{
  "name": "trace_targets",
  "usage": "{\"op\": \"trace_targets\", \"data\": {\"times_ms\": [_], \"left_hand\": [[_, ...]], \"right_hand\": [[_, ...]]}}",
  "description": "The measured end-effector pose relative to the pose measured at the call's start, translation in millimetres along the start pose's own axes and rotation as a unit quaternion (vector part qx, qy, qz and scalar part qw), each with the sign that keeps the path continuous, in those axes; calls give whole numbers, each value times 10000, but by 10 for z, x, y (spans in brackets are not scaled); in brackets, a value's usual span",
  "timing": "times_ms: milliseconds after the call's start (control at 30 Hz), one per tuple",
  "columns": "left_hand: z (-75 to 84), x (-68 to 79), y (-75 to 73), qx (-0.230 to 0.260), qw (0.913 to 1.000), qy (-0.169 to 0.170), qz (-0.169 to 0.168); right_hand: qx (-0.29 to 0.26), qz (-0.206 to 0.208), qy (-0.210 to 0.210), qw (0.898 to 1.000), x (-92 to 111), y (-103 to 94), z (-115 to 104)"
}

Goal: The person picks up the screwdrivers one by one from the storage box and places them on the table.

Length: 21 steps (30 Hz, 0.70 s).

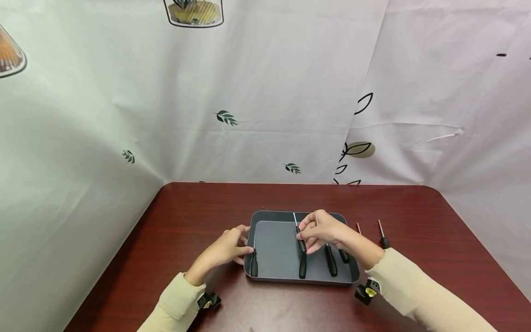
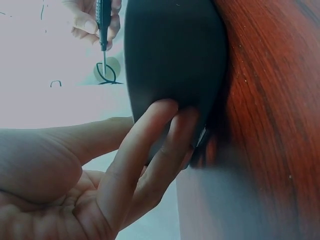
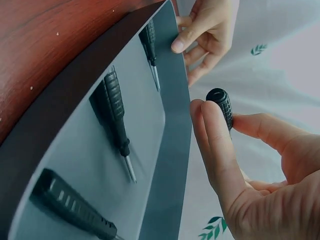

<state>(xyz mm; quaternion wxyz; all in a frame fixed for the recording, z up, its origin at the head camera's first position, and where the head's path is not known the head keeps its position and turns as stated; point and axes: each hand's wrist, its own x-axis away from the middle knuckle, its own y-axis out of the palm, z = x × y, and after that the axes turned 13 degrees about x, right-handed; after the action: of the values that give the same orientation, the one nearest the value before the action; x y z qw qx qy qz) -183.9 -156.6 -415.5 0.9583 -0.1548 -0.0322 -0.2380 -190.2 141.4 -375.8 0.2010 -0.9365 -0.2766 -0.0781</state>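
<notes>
My right hand [image 1: 321, 230] pinches a black-handled screwdriver [image 1: 301, 243] by its handle, over the middle of the grey tray [image 1: 274, 240]. Its thin metal shaft points toward the back. At the tray's left side, my left hand [image 1: 229, 246] grips the wall, thumb over the rim and fingers against the outside [image 2: 170, 55]. Several more screwdrivers lie in the tray: one along the left wall [image 1: 254, 263], one in the middle [image 3: 116, 112], and others to the right, such as this screwdriver [image 1: 331, 262]. My right forearm partly covers the rightmost handle [image 1: 344, 256].
Right of the tray, on the red-brown wooden table [image 1: 199, 207], lies another screwdriver [image 1: 385, 242]. A bare metal shaft [image 1: 358, 228] shows beside it, the rest hidden behind my right forearm. A white printed cloth [image 1: 265, 92] hangs behind the table.
</notes>
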Motion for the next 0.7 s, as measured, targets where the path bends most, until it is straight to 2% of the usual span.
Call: {"op": "trace_targets", "data": {"times_ms": [700], "left_hand": [[-15,-5,-4,33,10000,-8,-10]], "right_hand": [[286,122,14,9995,286,-272,108]]}}
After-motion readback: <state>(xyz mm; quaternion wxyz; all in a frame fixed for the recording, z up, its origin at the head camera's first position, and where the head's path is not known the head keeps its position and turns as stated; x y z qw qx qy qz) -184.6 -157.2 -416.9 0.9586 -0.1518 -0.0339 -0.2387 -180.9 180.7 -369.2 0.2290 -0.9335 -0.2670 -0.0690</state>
